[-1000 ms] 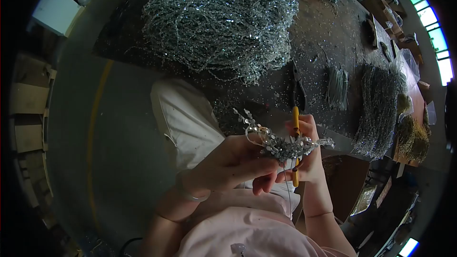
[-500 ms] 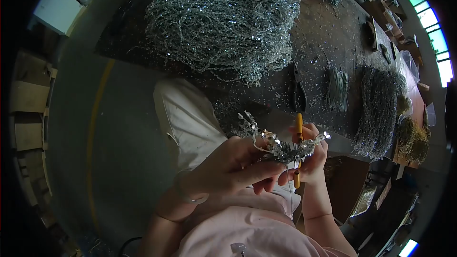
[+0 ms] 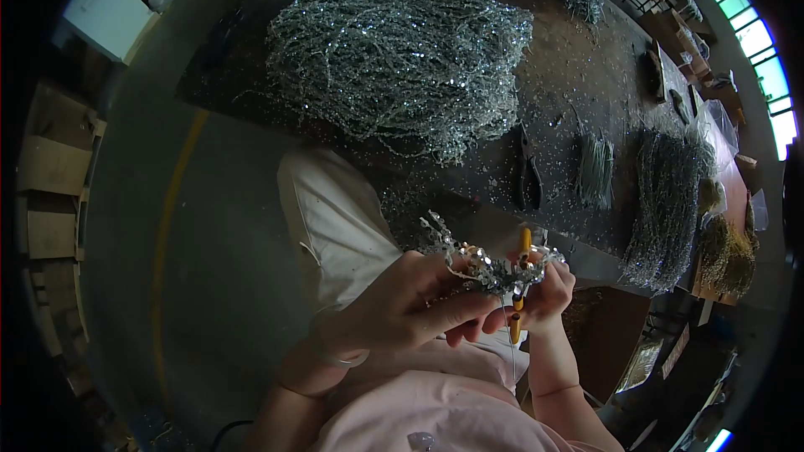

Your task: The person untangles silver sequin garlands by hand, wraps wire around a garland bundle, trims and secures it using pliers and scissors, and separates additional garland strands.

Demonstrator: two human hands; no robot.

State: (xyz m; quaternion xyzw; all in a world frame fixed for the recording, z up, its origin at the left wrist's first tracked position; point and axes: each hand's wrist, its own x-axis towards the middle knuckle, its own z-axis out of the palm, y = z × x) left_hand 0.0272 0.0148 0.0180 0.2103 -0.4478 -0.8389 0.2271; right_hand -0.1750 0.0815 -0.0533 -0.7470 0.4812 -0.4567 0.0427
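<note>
My left hand is closed, thumb and fingers pinching a sprig of silver beaded, glittery garland. A thin wire hangs down from the sprig. My right hand is wrapped around yellow-handled pliers, one handle showing above the fingers and one below. The jaws of the pliers are hidden behind the sprig and fingers. Both hands meet at the sprig, above my lap. On the table beyond lies another pair of pliers with black handles, touched by neither hand.
A large heap of silver glitter strands covers the table's left part. To the right lie a bundle of thin wire stems, a silver bundle and a gold one. Loose glitter is scattered over the dark table. Cardboard boxes stand at left.
The right hand and pliers have shifted slightly left and down, and the handles have tilted. The left hand still pinches the sprig. The whole view has shifted a little.
</note>
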